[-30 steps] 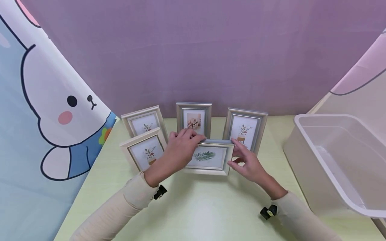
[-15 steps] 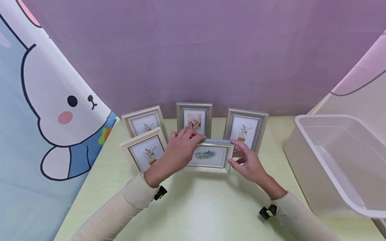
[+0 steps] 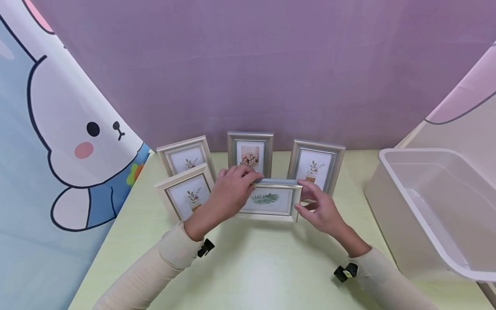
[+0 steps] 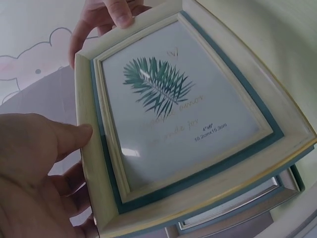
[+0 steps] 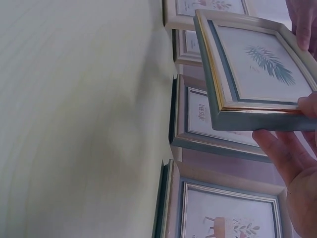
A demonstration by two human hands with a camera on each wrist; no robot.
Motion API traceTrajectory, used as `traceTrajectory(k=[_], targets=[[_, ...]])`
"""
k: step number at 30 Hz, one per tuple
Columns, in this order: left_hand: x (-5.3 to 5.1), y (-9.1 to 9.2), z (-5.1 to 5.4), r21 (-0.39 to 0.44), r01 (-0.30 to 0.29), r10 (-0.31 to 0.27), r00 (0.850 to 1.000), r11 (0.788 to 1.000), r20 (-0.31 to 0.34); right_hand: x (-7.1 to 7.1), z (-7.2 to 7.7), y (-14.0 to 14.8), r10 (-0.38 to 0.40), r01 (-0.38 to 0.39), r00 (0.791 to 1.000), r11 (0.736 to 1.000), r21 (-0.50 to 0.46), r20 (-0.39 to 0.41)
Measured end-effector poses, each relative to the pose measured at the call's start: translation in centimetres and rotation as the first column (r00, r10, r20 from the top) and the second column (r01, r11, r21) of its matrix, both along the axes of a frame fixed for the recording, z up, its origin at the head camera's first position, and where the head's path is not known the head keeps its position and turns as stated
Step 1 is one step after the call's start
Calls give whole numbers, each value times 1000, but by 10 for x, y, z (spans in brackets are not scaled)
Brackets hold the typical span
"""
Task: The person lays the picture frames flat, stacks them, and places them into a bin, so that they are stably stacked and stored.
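Observation:
A landscape picture frame with a green palm leaf point(image 3: 265, 199) is held between both hands above the table. In the head view my left hand point(image 3: 227, 193) grips its top edge at the left, and my right hand point(image 3: 320, 210) grips its right end. The left wrist view shows my left thumb pressed on the front of the leaf frame point(image 4: 188, 148), fingers behind. In the right wrist view my right hand point(image 5: 297, 168) pinches the leaf frame's near edge. Around it stand a front left frame point(image 3: 189, 196), a back left frame point(image 3: 185, 156), a middle frame point(image 3: 249, 150) and a right frame point(image 3: 317, 165).
A large beige plastic bin point(image 3: 391, 219) stands on the right of the pale green table point(image 3: 252, 267). Behind the frames hangs a purple cloth point(image 3: 252, 77). A rabbit-printed cloth point(image 3: 66, 142) covers the left side.
The leaf frame has shifted very slightly away and to the right, its lower edge a little higher in view. Both hands keep hold of it. The standing frames stay put.

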State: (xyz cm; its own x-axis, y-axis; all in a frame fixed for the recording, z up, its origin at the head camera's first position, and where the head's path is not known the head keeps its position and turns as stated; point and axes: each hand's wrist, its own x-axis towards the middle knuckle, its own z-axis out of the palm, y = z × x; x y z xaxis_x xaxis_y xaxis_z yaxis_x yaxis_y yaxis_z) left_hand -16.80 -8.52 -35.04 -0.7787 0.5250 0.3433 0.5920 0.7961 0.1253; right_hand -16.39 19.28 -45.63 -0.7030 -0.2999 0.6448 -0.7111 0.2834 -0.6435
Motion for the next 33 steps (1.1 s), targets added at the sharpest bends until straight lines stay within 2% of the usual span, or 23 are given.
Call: traceTrajectory(k=[8, 13, 17, 21, 25, 28, 30, 33], targets=[[-1, -13, 1, 41, -20, 18, 998, 999, 53, 2, 1, 3, 4, -4, 1000, 1000, -12, -6], [-2, -27, 2, 121, -24, 13, 996, 992, 90, 2, 1, 9, -1, 1, 1000, 1000, -19, -4], [-3, -40, 1, 221, -20, -12, 990, 975, 143, 3, 3, 13, -13, 13, 1000, 1000, -23, -3], [-3, -50, -1, 322, -16, -59, 974, 946, 221, 4, 6, 17, -19, 18, 1000, 1000, -21, -15], [-4, -56, -5, 396, -12, -115, 948, 918, 295, 6, 8, 21, -16, 15, 999, 1000, -25, -28], [-8, -59, -8, 458, -10, -173, 918, 889, 356, 8, 9, 22, -4, 3, 999, 1000, -31, -38], [-11, -62, -11, 517, -20, -224, 886, 856, 406, 9, 10, 23, 3, -5, 999, 1000, -30, -44], [-17, -65, -15, 608, -59, -310, 819, 792, 482, 11, 10, 25, 7, -8, 999, 1000, -25, -45]])
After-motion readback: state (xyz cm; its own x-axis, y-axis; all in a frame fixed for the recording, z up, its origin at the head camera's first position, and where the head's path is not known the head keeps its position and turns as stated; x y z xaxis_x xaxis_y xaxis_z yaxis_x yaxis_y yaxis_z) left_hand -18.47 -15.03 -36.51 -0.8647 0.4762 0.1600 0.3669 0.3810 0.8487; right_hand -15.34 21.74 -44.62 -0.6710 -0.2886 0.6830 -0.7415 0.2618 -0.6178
